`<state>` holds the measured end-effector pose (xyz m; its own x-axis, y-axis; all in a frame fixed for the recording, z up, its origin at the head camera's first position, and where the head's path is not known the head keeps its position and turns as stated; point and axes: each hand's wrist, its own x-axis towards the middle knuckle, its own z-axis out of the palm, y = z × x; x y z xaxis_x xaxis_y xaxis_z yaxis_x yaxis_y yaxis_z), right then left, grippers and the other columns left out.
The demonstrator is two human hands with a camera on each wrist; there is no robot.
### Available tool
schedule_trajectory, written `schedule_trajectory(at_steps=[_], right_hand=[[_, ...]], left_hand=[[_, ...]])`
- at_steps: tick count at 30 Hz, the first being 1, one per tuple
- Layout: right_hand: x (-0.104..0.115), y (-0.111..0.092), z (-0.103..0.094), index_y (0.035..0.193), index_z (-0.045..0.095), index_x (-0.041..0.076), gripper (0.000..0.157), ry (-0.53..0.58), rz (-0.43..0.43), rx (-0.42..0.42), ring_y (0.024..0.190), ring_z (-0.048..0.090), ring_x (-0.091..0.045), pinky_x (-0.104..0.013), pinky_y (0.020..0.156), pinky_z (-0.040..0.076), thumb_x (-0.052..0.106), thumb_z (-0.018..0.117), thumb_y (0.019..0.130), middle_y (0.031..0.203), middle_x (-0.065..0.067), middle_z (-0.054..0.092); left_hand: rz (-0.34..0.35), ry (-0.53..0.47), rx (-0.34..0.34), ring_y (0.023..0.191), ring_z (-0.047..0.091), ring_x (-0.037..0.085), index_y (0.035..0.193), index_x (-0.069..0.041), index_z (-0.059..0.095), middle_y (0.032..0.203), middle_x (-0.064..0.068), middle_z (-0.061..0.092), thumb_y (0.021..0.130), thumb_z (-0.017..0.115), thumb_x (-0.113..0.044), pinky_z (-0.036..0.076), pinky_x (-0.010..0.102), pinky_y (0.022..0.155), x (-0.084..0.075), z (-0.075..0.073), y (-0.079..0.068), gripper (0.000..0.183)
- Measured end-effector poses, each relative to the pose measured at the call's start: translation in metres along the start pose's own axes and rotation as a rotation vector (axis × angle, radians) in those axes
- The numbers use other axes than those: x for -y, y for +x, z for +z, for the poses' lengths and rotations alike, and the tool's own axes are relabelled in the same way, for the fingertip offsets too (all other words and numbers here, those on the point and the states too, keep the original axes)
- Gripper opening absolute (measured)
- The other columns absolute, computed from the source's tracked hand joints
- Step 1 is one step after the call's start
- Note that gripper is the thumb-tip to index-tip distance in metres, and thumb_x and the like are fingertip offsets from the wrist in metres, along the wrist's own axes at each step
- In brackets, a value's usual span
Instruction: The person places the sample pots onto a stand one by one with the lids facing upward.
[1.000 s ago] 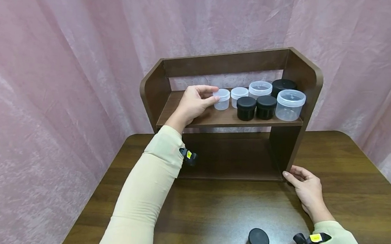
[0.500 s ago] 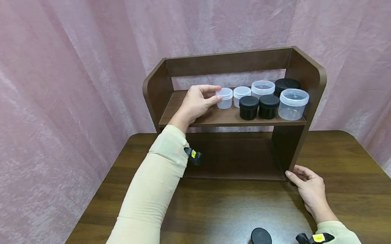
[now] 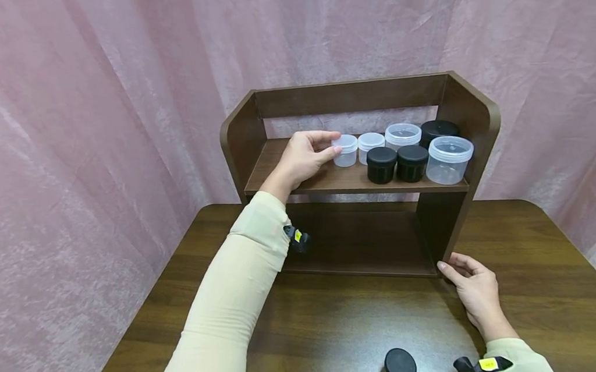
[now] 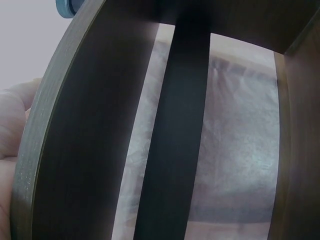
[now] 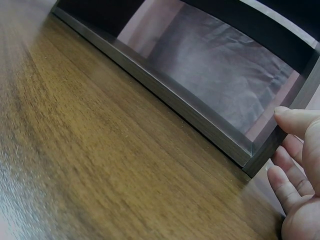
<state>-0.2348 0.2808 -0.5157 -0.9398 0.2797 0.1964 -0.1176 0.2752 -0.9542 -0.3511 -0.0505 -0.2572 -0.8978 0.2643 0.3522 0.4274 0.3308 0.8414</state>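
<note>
On the upper board of a brown wooden shelf unit (image 3: 325, 179), my left hand (image 3: 302, 157) pinches a small translucent jar (image 3: 346, 155) with a white lid between thumb and fingers. A similar small jar (image 3: 370, 148) stands right beside it. In the left wrist view, the board's edge hides most of the left hand (image 4: 10, 145). My right hand (image 3: 474, 287) grips the unit's lower right front corner. Seen from the right wrist, its thumb (image 5: 295, 120) lies on the front edge and the other fingers are around the outer side.
Two short black jars (image 3: 381, 166), larger clear jars (image 3: 448, 161) and a wide black jar (image 3: 439, 131) share the board's right part. A black-lidded jar (image 3: 400, 367) stands on the wooden table (image 3: 329, 328) in front. Pink curtain (image 3: 125, 108) hangs behind.
The whole scene has shifted slightly right in the head view. Both hands keep their holds, and the jars stay in place relative to the shelf unit.
</note>
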Motion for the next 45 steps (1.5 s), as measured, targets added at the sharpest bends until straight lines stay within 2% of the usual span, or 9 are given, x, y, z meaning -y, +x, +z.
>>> schedule_trajectory(at_steps=[22,31,36,45], right_hand=[[0.002,-0.001,-0.001,0.12,0.059,-0.001,0.048,-0.004,0.019,0.015,0.091,0.054,0.006,-0.007,0.071,0.045,0.031,0.073,0.086,0.096,0.021,0.058],[0.003,-0.003,-0.001,0.121,0.058,-0.004,0.05,0.013,0.011,0.016,0.09,0.054,0.008,-0.007,0.072,0.045,0.029,0.073,0.087,0.095,0.022,0.058],[0.003,-0.003,-0.002,0.12,0.059,-0.004,0.048,0.018,0.013,0.018,0.09,0.054,0.007,-0.008,0.071,0.046,0.028,0.073,0.087,0.094,0.022,0.059],[0.002,-0.002,0.0,0.117,0.06,-0.002,0.046,0.015,0.007,0.004,0.088,0.055,0.007,-0.008,0.071,0.046,0.028,0.074,0.086,0.092,0.022,0.059]], left_hand=[[0.002,0.027,-0.025,0.094,0.065,0.009,0.122,-0.009,0.067,0.106,0.005,0.071,0.087,0.073,-0.018,0.051,0.022,0.079,0.0,-0.001,-0.003,0.037],[0.025,-0.079,-0.091,0.101,0.065,0.011,0.121,-0.005,0.067,0.113,0.007,0.069,0.087,0.072,-0.014,0.051,0.023,0.087,-0.002,-0.003,-0.01,0.036],[0.048,-0.097,-0.139,0.101,0.065,0.012,0.118,-0.003,0.068,0.112,0.007,0.07,0.086,0.073,-0.013,0.051,0.024,0.087,-0.004,-0.003,-0.015,0.034],[0.133,-0.116,-0.211,0.099,0.066,0.012,0.113,-0.001,0.07,0.11,0.012,0.07,0.086,0.072,-0.01,0.051,0.023,0.087,-0.005,-0.001,-0.024,0.028]])
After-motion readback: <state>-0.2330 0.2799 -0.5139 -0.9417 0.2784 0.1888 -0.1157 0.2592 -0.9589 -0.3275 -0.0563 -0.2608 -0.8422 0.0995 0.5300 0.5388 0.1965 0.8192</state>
